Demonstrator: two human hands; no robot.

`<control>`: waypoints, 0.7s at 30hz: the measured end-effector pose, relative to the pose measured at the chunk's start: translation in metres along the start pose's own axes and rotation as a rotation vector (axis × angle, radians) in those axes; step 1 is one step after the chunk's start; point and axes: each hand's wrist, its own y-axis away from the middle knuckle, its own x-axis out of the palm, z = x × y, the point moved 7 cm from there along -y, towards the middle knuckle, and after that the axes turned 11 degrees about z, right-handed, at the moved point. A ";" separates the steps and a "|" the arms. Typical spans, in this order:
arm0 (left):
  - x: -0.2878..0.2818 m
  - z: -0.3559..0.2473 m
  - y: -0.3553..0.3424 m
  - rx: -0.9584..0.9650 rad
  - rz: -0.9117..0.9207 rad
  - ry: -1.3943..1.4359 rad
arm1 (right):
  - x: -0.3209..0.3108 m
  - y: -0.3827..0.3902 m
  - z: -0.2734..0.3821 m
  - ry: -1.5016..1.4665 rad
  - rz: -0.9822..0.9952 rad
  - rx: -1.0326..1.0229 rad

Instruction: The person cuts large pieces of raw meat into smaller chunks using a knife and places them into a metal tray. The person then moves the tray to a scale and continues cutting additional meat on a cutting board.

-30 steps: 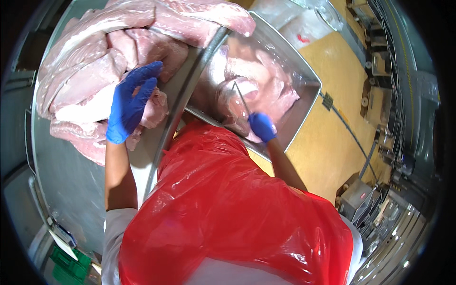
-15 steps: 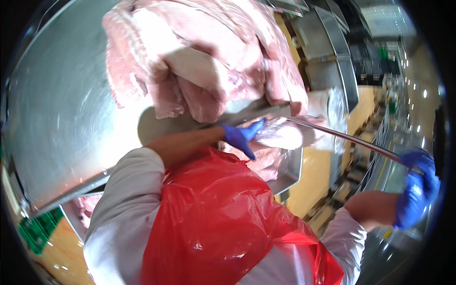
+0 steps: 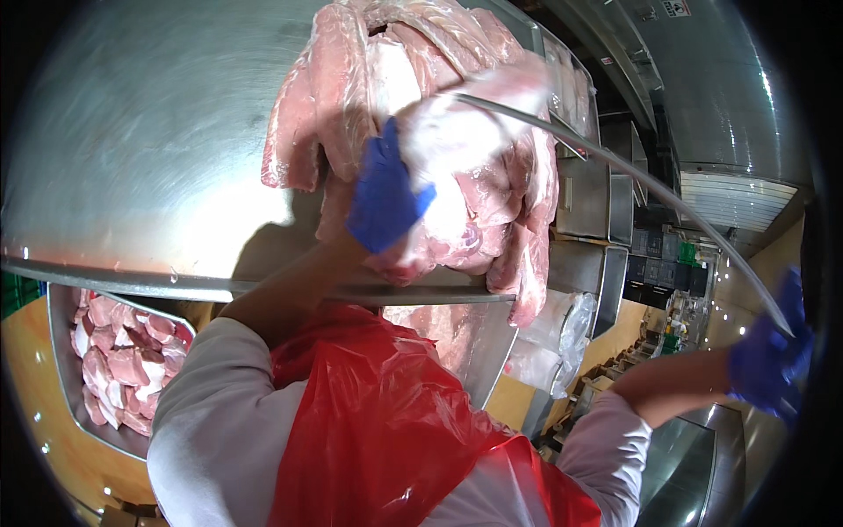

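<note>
My left hand (image 3: 384,195), in a blue glove, has its fingers stretched out against a blurred pale piece of meat (image 3: 479,110) on top of a pile of long pink meat cuts (image 3: 307,114). My right hand (image 3: 768,351), also gloved, is closed at the far right around the end of a long, thin metal rod (image 3: 650,184). The rod's other end reaches that blurred piece; whether it pierces it is unclear. The pile lies on a wide steel table (image 3: 149,114), with a few cuts hanging over the near edge.
A steel tub (image 3: 68,369) of smaller meat pieces stands at lower left, another tub (image 3: 487,373) with meat below the near edge. Clear plastic bags (image 3: 549,347), steel bins (image 3: 597,277) and stacked dark crates (image 3: 659,255) are to the right. A green crate (image 3: 19,294) shows far left.
My view has swung from the tub to the table. The pale piece has risen from the tub's side onto the pile with the rod's end, and my left hand has moved up after it.
</note>
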 end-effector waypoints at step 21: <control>0.079 0.092 0.079 -1.006 0.510 1.207 | 0.403 0.426 0.003 -0.108 0.237 0.799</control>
